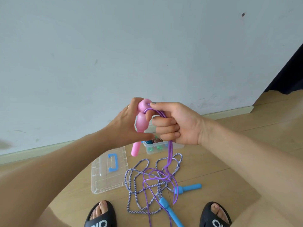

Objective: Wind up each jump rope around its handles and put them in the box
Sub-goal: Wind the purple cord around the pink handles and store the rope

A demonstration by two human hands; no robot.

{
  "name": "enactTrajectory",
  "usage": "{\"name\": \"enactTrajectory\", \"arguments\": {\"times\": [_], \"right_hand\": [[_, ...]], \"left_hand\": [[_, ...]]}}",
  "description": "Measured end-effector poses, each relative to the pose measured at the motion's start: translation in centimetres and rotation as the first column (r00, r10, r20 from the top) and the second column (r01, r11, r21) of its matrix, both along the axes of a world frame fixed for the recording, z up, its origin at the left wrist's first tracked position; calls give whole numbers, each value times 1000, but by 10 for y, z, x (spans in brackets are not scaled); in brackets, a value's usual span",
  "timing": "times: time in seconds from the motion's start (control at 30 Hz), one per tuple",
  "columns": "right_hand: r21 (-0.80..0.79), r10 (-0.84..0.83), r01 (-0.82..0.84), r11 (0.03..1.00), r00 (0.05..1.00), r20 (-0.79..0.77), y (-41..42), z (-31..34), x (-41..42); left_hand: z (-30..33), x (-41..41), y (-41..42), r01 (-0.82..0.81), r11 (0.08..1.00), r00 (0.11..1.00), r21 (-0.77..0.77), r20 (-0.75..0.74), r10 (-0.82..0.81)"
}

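My left hand (124, 126) grips two pink handles (140, 123) held together, upright, at chest height. My right hand (175, 123) is closed round the purple cord (169, 154) just beside the handles' tops, with the thumb on the cord where it leaves the handles. The cord hangs down from my fist to a loose tangle on the floor. Under it lies a second jump rope, blue-and-white braided (141, 174), with two blue handles (188, 189). The clear plastic box (178, 145) sits behind my hands by the wall, holding wound ropes, partly hidden.
The box's clear lid (101, 181) with a blue handle lies on the wooden floor to the left of the ropes. My two feet in black slides (100, 215) stand at the bottom edge. A pale wall runs across the back, with a dark curtain at far right.
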State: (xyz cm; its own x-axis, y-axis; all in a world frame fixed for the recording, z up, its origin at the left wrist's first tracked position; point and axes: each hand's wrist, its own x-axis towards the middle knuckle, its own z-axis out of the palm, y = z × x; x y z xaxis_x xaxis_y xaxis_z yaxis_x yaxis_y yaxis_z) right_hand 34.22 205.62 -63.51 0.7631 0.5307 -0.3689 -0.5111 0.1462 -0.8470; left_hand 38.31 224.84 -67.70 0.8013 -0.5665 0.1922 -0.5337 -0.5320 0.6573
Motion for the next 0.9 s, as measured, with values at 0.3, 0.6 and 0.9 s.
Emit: {"name": "enactTrajectory", "arguments": {"times": [0.3,0.6,0.9], "right_hand": [[-528,-120,311,790,924,364,-17,-7,8],[-633,27,314,707,883,469,16,-22,-9],[-460,-218,420,782,876,430,11,-24,4]], "left_hand": [[4,11,17,-140,932,982,333,170,86],[9,4,3,-216,810,932,545,364,4],[10,-1,-5,-229,860,931,456,360,57]]}}
